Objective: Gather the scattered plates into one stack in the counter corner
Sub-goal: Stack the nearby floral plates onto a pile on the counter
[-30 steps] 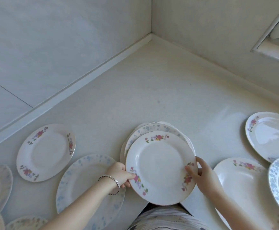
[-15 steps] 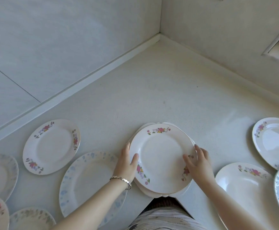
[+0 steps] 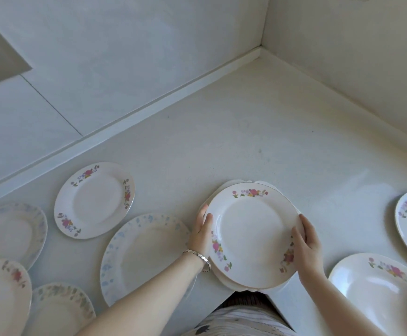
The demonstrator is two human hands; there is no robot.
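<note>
Your left hand [image 3: 201,232] and right hand [image 3: 306,241] clasp opposite rims of the small stack of plates [image 3: 252,235] at the counter's near edge, and the counter corner [image 3: 262,53] lies well ahead, slightly right, past bare countertop [image 3: 222,132].

bare counter [image 3: 258,132] to corner, plates [image 3: 93,200] flanking

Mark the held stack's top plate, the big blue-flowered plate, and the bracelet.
Top pink-flowered white plate [image 3: 251,236]: head view, bare centre well.
Large blue-flowered white plate [image 3: 146,253]: head view, centre well.
Silver bracelet [image 3: 199,257]: head view, links on left wrist.
</note>
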